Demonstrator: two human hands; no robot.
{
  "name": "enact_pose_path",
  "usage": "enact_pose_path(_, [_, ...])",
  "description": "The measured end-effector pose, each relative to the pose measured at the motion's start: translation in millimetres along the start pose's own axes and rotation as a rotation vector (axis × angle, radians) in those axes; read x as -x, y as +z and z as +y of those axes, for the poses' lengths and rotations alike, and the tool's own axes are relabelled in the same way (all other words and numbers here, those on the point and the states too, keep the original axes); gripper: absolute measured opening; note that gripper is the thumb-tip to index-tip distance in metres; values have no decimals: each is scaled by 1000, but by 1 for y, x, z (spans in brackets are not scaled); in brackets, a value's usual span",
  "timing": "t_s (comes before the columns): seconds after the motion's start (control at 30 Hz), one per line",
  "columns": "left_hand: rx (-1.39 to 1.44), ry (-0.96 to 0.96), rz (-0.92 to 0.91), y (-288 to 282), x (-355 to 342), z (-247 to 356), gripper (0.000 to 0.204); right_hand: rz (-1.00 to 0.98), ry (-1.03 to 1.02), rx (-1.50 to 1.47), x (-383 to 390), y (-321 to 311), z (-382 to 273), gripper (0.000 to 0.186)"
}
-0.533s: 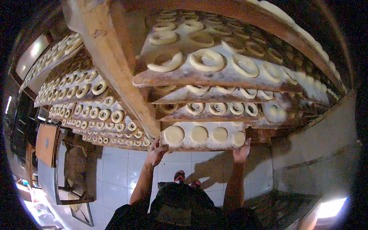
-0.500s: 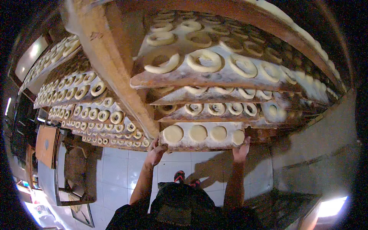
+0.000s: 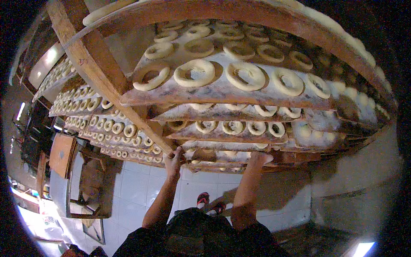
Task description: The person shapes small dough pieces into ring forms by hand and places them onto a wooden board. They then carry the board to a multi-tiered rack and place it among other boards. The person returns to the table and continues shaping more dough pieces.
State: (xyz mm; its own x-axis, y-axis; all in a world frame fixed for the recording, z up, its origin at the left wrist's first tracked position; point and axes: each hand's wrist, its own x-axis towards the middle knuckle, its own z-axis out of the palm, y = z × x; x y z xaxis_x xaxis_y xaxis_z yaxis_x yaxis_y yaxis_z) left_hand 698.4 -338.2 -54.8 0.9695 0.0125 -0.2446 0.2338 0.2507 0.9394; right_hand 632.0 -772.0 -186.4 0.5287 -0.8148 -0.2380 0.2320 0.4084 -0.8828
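Observation:
A floured wooden board sits mostly inside the rack, low in the middle, and only its front part shows. My left hand is closed at its left front corner, beside the foot of a slanting wooden post. My right hand is at the front edge towards the right, with the thumb sticking out and the other fingers mostly hidden. Just above are boards bearing dough rings. Larger rings lie on a floured board higher up.
More boards of dough rings fill a rack to the left. A brown panel and a wooden frame stand at the far left. Rounder dough pieces lie on boards at the right, near a grey wall. White tiles cover the floor.
The board with flat dough rounds has slid deeper into the rack, and its rounds are now largely hidden. My right hand has moved left along the front, and the view has shifted slightly.

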Motion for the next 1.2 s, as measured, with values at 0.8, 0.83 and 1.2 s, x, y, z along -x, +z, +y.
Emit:
enact_pose_path(0.8, [-304, -779, -936, -184, -78, -116, 37, -183, -153, 35, 293, -7, 177, 29])
enact_pose_path(0.83, [-182, -873, -851, -179, -86, -116, 37, -136, -158, -30, 328, -37, 194, 31])
enact_pose_path(1.2, [52, -1127, -928, -94, -42, -136, 47, 959, 28, 83, 945, -85, 145, 36])
